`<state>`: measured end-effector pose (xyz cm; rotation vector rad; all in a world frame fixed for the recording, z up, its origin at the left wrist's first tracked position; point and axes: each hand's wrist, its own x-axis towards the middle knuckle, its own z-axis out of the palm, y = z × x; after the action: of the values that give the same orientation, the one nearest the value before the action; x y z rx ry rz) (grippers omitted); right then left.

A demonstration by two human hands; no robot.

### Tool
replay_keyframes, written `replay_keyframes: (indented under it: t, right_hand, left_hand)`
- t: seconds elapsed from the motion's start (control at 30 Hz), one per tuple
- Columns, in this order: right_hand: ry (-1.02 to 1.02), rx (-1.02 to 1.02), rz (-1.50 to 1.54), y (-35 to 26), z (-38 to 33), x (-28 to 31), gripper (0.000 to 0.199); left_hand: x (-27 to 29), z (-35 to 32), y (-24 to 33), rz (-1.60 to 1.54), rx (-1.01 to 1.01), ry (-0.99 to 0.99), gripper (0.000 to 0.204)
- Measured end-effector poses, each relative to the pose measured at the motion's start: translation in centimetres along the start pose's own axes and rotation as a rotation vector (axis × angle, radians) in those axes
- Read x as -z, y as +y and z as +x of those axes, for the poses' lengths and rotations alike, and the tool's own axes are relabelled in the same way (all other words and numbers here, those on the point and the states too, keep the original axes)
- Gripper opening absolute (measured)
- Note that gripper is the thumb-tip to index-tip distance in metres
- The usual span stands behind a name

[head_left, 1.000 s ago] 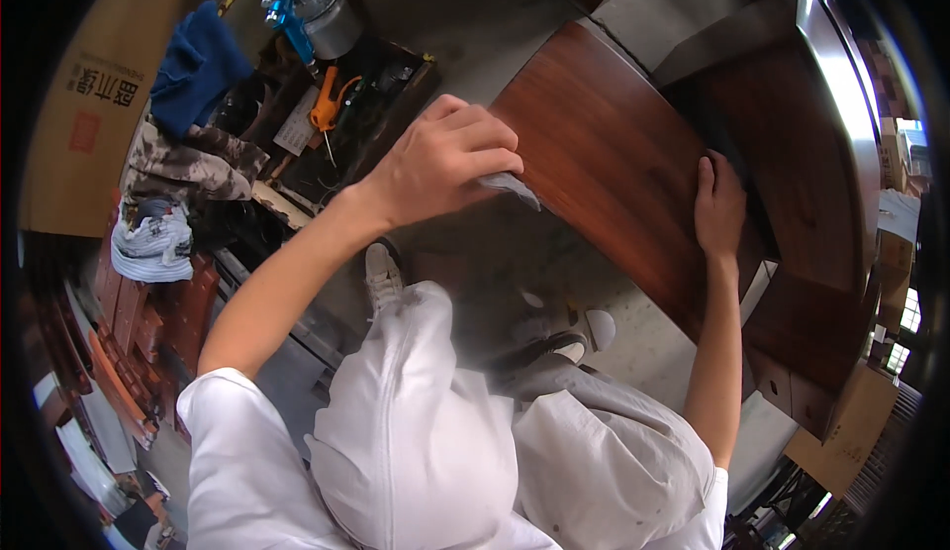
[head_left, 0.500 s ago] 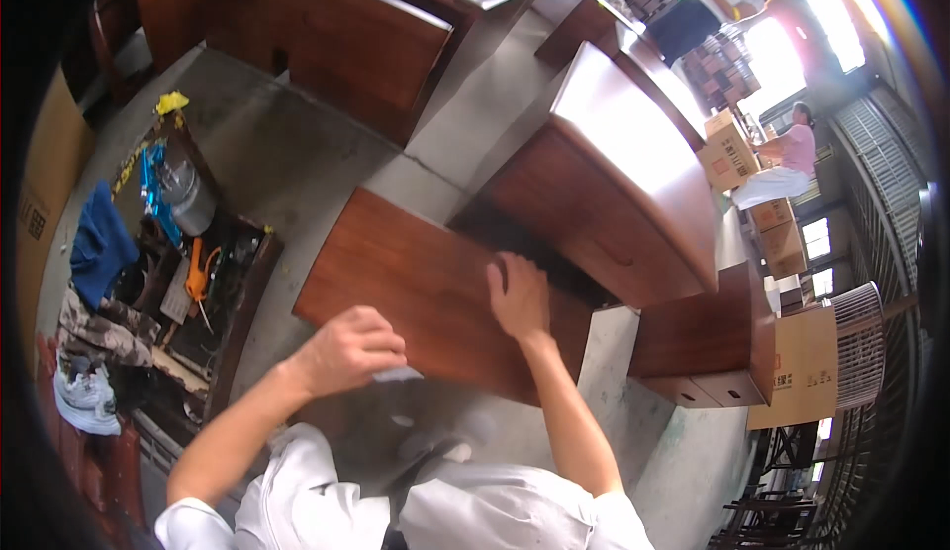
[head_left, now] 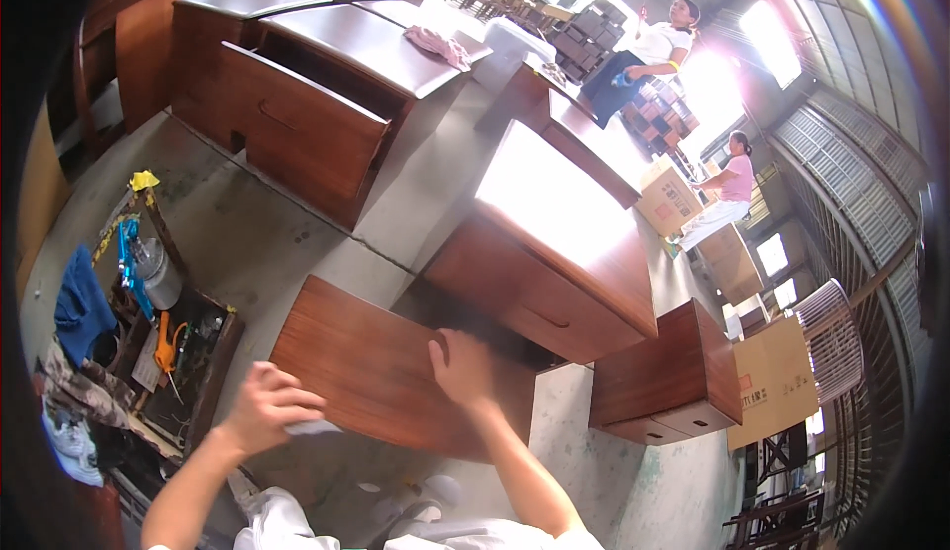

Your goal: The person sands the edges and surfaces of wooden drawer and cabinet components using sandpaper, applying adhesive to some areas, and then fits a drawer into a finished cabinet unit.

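A reddish-brown wooden panel (head_left: 366, 372) lies in front of me, tilted, before a wooden cabinet (head_left: 544, 283). My right hand (head_left: 465, 367) grips its far edge, thumb apart and fingertips partly hidden over the edge. To the left of the panel, my left hand (head_left: 267, 406) is closed, its fingers bent around a thin pale sheet (head_left: 315, 428). That sheet sticks out below the fingers, close to the panel's near left side; its material is too blurred to tell.
On the left, a low cart (head_left: 213, 382) carries an orange-handled tool (head_left: 165, 342), a metal spray-gun cup (head_left: 158, 278) and a blue cloth (head_left: 84, 302). A small cabinet (head_left: 658, 377) stands right. Beyond are a large drawer unit (head_left: 307, 124), cartons (head_left: 668, 194) and two people.
The view has tilted up, showing more of the room. My left hand has moved leftward from the panel's near edge, still with the pale sheet. The right hand stays on the panel.
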<state>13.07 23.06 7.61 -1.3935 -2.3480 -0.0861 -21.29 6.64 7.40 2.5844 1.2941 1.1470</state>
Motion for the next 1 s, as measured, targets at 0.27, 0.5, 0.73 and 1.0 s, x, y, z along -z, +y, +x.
replay_keyframes:
  t: [0.27,0.5,0.73,1.0]
  right_hand:
    - [-0.165,-0.104,0.068,-0.5,0.3,-0.6,0.033]
    - [0.002,-0.027,0.096,-0.3,0.8,-1.4,0.036]
    - [-0.079,-0.072,0.114,0.1,0.0,-1.2,0.042]
    - [-0.082,-0.11,0.127,0.6,-0.1,-1.2,0.047]
  left_hand:
    - [-5.1,2.4,2.6,-0.101,-0.106,-0.025,0.018]
    - [9.8,-3.0,-5.5,-0.115,0.331,0.174,0.022]
    - [5.1,-5.0,-0.6,-0.427,0.508,-0.019,0.019]
    - [2.7,-1.7,-1.3,-0.161,0.514,0.038,0.019]
